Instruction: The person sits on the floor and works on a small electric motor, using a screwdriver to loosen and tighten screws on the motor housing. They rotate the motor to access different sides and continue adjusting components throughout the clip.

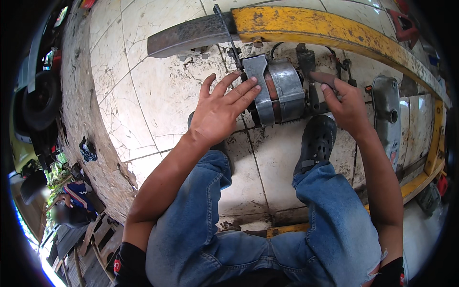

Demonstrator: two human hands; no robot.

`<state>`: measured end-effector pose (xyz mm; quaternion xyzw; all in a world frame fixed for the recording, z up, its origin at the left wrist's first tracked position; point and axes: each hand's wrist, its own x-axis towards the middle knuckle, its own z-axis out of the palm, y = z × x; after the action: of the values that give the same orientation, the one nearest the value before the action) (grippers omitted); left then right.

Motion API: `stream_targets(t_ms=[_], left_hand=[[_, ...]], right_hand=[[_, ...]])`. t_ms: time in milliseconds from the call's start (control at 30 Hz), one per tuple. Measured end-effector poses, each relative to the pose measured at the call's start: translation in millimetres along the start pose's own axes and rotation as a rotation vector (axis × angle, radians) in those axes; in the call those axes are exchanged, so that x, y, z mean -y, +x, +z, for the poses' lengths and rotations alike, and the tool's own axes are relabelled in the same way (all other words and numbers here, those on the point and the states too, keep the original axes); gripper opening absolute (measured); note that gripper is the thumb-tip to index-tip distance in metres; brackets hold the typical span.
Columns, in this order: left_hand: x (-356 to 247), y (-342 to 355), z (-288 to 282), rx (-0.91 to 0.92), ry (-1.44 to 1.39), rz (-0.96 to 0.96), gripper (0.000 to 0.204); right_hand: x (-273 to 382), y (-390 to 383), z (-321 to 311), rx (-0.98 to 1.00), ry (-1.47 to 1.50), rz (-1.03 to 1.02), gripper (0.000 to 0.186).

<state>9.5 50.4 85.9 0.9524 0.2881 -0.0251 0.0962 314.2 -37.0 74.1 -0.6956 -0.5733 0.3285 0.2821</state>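
Observation:
A grey, alternator-like metal unit (291,88) lies on its side on the floor in front of me, with a rust-brown band between its two cast halves. My left hand (217,105) rests on its left end, fingers spread. On the other side, my right hand (345,101) is closed, thumb against the fingers. A dark brown, rounded shape sticks out from it toward the unit; I cannot tell its kind. Close to that hand stands a dark, flat metal piece (306,60). A thin dark metal rod (227,31) leans across the steel beam behind my left fingertips.
A yellow steel beam (306,24) with a bare dark end arches across the far side. At right lies a grey metal cover (386,110). My black clog (318,141) stands close to the unit. Beyond the broken floor edge at far left is a tire (42,100); another person sits lower down.

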Motion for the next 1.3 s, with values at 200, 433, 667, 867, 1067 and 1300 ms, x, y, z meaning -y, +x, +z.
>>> stream_targets(t_ms=[200, 433, 667, 867, 1067, 1300], left_hand=[[18, -23, 7, -0.095, -0.143, -0.085, 0.061], [25, -34, 38, 0.108, -0.334, -0.321, 0.061], [29, -34, 47, 0.122, -0.369, -0.318, 0.061], [23, -38, 41, 0.12, -0.404, -0.319, 0.065], [23, -34, 47, 0.121, -0.44, -0.323, 0.067], [24, -35, 52, 0.105, -0.445, -0.312, 0.065]], right_hand=[[28, 4, 0, -0.039, -0.027, -0.151, 0.03], [59, 0, 46, 0.237, -0.45, -0.588, 0.049], [78, 44, 53, 0.496, -0.649, -0.505, 0.082], [60, 21, 24, 0.537, -0.438, -0.522, 0.059], [60, 25, 40, 0.322, -0.369, -0.517, 0.023], [64, 29, 40, 0.39, -0.302, -0.575, 0.013]])
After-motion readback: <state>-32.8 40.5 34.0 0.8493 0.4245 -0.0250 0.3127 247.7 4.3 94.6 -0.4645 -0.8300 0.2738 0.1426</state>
